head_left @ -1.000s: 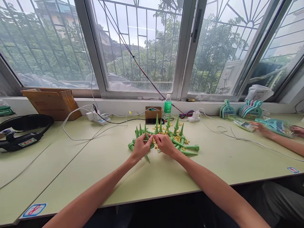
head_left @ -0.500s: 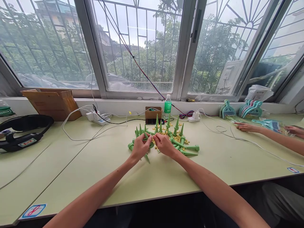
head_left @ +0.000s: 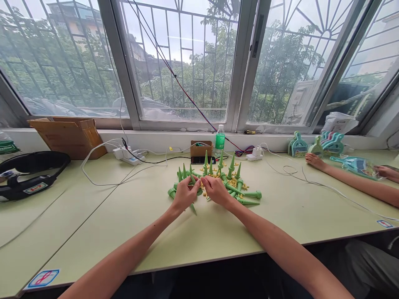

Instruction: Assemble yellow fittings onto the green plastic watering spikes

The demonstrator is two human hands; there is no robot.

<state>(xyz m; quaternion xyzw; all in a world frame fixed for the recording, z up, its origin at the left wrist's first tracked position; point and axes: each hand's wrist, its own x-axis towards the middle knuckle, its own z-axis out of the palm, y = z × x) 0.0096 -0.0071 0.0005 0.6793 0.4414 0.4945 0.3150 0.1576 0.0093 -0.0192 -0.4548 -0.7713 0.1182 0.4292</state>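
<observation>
My left hand (head_left: 185,194) is closed on a green plastic watering spike (head_left: 192,179), its pointed end tilted up between thumb and fingers. My right hand (head_left: 215,190) meets it fingertip to fingertip in a pinch; what it pinches is hidden. Behind and beside both hands is a group of green watering spikes (head_left: 231,167), some standing point up. Other spikes, such as a green one (head_left: 248,202) on the right, lie flat. Small yellow valve pieces (head_left: 239,181) are scattered among them.
At the back are a small cardboard box (head_left: 201,150), a green-labelled bottle (head_left: 220,139) and a power strip (head_left: 131,157). White cables (head_left: 293,171) cross the table (head_left: 174,245). On the right, another person's hand (head_left: 315,161) is by several green and blue clip-like items (head_left: 333,143).
My hands stay almost in place, fingertips together. At right, the other person's hand has shifted slightly left and up, and a light green clip-like item now stands beside it.
</observation>
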